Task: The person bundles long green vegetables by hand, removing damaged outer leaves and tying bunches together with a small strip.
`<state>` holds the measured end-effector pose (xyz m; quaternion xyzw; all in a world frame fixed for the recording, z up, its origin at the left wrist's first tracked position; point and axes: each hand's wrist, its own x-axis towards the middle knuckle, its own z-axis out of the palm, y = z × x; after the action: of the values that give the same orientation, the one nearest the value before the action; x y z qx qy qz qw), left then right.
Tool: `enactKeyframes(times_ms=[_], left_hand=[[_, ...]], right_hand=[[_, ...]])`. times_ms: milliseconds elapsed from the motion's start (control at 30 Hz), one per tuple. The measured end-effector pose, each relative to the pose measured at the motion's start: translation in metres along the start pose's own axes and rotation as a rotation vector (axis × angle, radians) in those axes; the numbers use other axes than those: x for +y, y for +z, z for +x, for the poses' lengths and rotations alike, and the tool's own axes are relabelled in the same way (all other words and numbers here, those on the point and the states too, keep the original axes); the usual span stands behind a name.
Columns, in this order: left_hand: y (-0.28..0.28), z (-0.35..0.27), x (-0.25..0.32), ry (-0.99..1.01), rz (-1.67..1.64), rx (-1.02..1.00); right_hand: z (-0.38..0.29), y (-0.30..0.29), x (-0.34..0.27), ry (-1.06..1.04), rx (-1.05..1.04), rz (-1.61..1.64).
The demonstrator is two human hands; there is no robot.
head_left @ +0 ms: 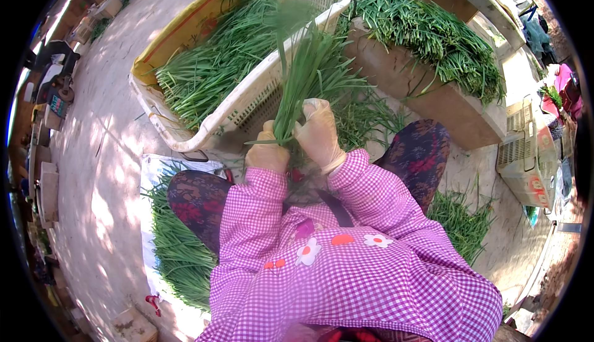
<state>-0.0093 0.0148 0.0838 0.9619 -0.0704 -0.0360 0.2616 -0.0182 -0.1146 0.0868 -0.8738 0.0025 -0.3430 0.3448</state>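
Observation:
My left hand (268, 152), in a pale translucent glove, is closed around the base of an upright bunch of long flat green leaves, which look like garlic chives (297, 82). One leaf lies crosswise over the bunch just above my left fist. My right hand (321, 133), gloved the same way, is beside the bunch on its right, fingers curled and thumb bent towards the stems. Whether it pinches a leaf there cannot be made out. Beyond my hands stands a white plastic crate (209, 126), lined with yellow sheeting and holding many chives (232, 59).
More chives (431, 40) are heaped on a concrete block (431, 91) at right. Another pile (181, 249) lies on a white sack (147, 249) by my left knee. Loose leaves (464, 221) cover the floor near my right knee. Stacked crates (526, 156) and another person (564, 91) are farther right.

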Motion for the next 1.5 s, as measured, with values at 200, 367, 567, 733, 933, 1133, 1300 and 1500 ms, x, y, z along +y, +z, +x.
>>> enactKeyframes(times_ms=[200,367,567,733,933,1133,1300,1500], left_hand=[[0.039,0.014,-0.034,0.037,-0.478,0.053],[0.051,0.024,-0.038,-0.165,-1.034,-0.056],[0.072,0.025,-0.053,-0.126,-1.036,-0.007],[0.083,0.027,-0.060,-0.035,-0.914,0.052],[0.027,0.013,-0.020,-0.364,-1.143,-0.214],[0.027,0.014,-0.017,-0.357,-1.137,-0.255],[0.020,0.011,-0.012,-0.362,-1.159,-0.277],[0.028,0.012,-0.025,-0.340,-1.218,-0.243]], right_hand=[[0.005,-0.027,0.000,-0.018,-0.028,-0.113],[-0.002,-0.039,0.001,-0.107,-0.014,-0.163],[0.004,-0.040,-0.009,-0.047,-0.284,-0.220],[-0.002,-0.028,0.004,-0.123,-0.208,-0.334],[0.017,-0.062,-0.011,-0.114,0.039,-0.180],[0.007,-0.056,-0.020,-0.269,-0.170,-0.442],[-0.006,-0.041,-0.002,-0.325,-0.361,-0.615],[-0.022,-0.043,0.004,-0.403,-0.515,-0.500]])
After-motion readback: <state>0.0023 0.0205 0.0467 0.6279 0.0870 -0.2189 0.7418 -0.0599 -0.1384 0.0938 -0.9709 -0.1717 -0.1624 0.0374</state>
